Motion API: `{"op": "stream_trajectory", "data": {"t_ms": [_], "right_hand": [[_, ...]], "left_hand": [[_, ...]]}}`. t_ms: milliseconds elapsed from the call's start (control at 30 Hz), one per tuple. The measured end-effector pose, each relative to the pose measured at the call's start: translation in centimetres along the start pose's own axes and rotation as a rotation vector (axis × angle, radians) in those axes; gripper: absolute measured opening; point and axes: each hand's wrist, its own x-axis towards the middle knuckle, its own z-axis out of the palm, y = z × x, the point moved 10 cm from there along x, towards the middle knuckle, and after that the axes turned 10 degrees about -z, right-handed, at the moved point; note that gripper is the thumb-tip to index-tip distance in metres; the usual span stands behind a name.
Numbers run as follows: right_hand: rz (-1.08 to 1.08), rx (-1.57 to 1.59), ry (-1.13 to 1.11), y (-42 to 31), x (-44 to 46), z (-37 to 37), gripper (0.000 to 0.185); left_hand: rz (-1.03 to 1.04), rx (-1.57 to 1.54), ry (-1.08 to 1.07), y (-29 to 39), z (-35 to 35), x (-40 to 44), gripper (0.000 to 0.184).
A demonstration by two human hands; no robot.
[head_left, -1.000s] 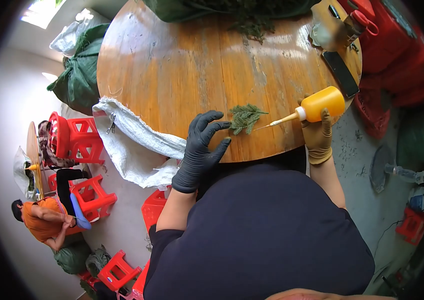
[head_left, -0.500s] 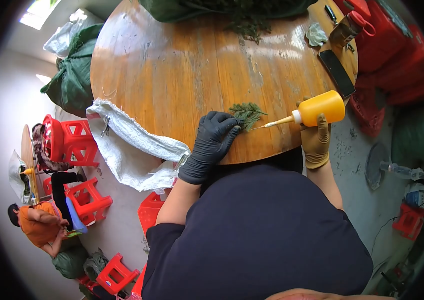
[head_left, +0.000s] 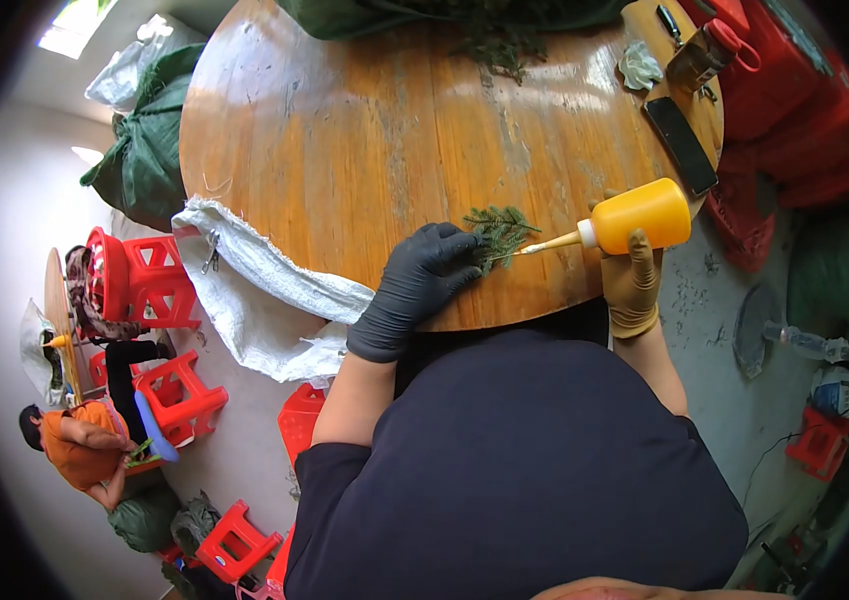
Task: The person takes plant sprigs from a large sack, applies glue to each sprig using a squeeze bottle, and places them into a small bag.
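Near the front edge of the round wooden table (head_left: pixel 344 140) lies a small green sprig (head_left: pixel 502 228). My left hand (head_left: pixel 422 285), in a black glove, pinches the sprig's left side between thumb and fingers. In a tan glove, my right hand (head_left: pixel 632 285) is wrapped round a yellow squeeze bottle (head_left: pixel 641 215). The bottle lies nearly level, its nozzle pointing left, with the thin tip at the lower right of the sprig. Whether the tip touches the sprig I cannot tell.
A white woven sack (head_left: pixel 264 290) hangs over the table's left edge. A phone (head_left: pixel 681 145), a jar (head_left: pixel 699 58) and a crumpled wad (head_left: pixel 639 66) sit at the right. Greenery (head_left: pixel 499 45) lies at the back. A seated person (head_left: pixel 89 440) is at far left, near red stools (head_left: pixel 179 397).
My left hand has moved right and closed on the sprig, from open fingers beside it. The bottle has tilted slightly, and its tip is now closer to the sprig.
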Motion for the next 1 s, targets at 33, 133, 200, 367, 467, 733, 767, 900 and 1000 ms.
{"op": "stream_trajectory", "data": {"t_ms": [33, 133, 200, 367, 467, 733, 767, 900, 1000], "right_hand": [[-0.001, -0.014, -0.018, -0.1, 0.1, 0.5, 0.052], [-0.015, -0.047, -0.057, -0.1, 0.2, 1.4, 0.05], [-0.016, -0.042, -0.053, -0.4, 0.3, 2.7, 0.048], [0.013, -0.091, -0.115, 0.6, 0.2, 3.1, 0.05], [0.04, -0.121, -0.173, 0.9, 0.3, 3.8, 0.051], [0.042, -0.178, -0.182, 0.7, 0.5, 3.6, 0.05], [0.042, -0.178, -0.182, 0.7, 0.6, 3.5, 0.05], [0.01, -0.139, -0.099, 0.3, 0.8, 2.2, 0.044], [-0.005, -0.131, -0.062, 0.5, 0.8, 0.7, 0.042]], "left_hand": [[-0.002, 0.0, 0.0, 0.2, 0.0, 0.0, 0.036], [-0.018, 0.04, 0.012, 0.8, 0.0, 0.0, 0.035], [0.026, 0.093, 0.043, 1.4, -0.1, 0.0, 0.034], [0.053, 0.133, 0.059, 1.9, -0.1, -0.1, 0.031], [0.08, 0.13, 0.082, 2.3, -0.3, -0.2, 0.028], [0.085, 0.139, 0.09, 2.2, -0.2, -0.3, 0.028], [0.084, 0.14, 0.085, 2.1, -0.2, -0.3, 0.029], [0.079, 0.151, 0.08, 2.3, -0.2, -0.2, 0.03], [0.07, 0.154, 0.073, 2.1, 0.0, -0.2, 0.029]]}}
